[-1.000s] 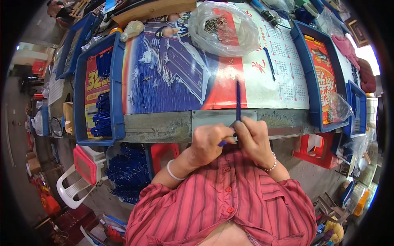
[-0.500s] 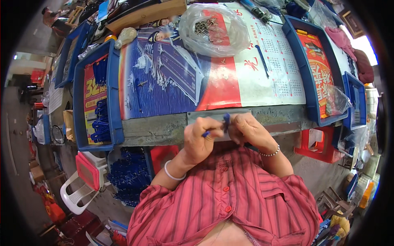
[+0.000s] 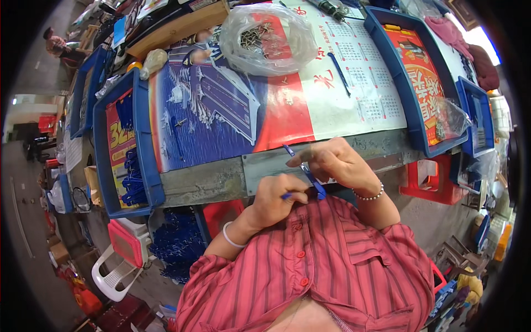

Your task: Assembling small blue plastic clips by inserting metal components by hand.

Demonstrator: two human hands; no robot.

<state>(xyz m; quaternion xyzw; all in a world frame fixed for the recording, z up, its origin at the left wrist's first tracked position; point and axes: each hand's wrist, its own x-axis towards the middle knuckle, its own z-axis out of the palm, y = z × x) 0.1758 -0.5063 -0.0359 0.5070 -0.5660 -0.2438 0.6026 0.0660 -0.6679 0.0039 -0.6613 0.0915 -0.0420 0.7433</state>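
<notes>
Both hands are close together in front of the striped shirt, at the table's near edge. My right hand (image 3: 338,164) pinches a slender blue piece (image 3: 315,182) with a shiny metal part near its middle. It slants from the table edge down toward the shirt. My left hand (image 3: 274,200) is closed around another blue thing (image 3: 286,196). Only its short tip shows, so its kind is hidden. The left fingers are beside the lower end of the slender piece; whether they touch it I cannot tell.
A clear plastic bag (image 3: 301,58) of metal screws lies on the poster-covered table. A thin blue rod (image 3: 339,74) rests right of it. Blue trays stand left (image 3: 155,171) and right (image 3: 423,138), the left with blue pieces. Below left are more blue pieces (image 3: 177,235) and a white chair (image 3: 110,274).
The slender blue piece now shows at full length, slanting under my right hand; before, only a short dark-blue part was visible between the hands. My left hand is lower. The whole view has tilted slightly.
</notes>
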